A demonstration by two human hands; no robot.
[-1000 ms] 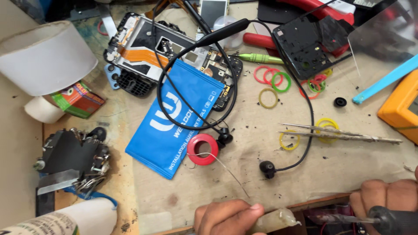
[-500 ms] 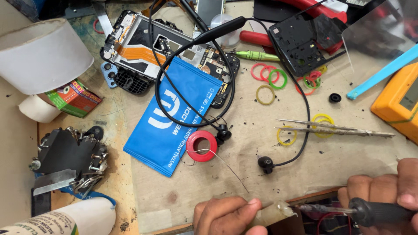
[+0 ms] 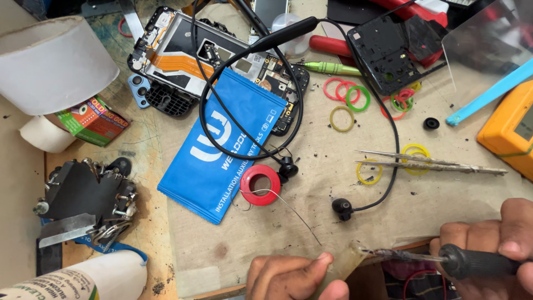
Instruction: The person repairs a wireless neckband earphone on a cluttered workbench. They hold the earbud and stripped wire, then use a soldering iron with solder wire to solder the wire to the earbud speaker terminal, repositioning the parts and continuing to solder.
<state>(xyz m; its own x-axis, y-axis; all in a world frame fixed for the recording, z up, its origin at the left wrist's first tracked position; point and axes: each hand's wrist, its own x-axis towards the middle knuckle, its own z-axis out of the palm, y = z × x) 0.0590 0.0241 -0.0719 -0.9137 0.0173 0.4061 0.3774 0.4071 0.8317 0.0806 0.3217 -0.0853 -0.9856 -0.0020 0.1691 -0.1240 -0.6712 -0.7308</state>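
At the bottom right my right hand point(image 3: 494, 244) grips a black-handled soldering iron point(image 3: 438, 258), its tip pointing left along the bench edge. My left hand point(image 3: 294, 276) is at the bottom centre, fingers pinched on a thin solder wire point(image 3: 294, 214) that runs up to a small red spool point(image 3: 260, 184). The iron's tip sits just right of my left fingers, beside a pale yellowish pad point(image 3: 347, 261). What lies under the tip is hidden.
An opened phone body point(image 3: 183, 53) and a blue pouch point(image 3: 222, 147) lie at centre, looped by black earphone cable point(image 3: 388, 150). Metal tweezers point(image 3: 427, 163), coloured rubber bands point(image 3: 347, 94), a yellow meter point(image 3: 508, 130), a white cup point(image 3: 53, 64) and a black clamp point(image 3: 83, 200) surround them.
My right hand and the soldering iron have risen further into view and moved left, bringing the tip close to my left fingers. The view has shifted slightly.
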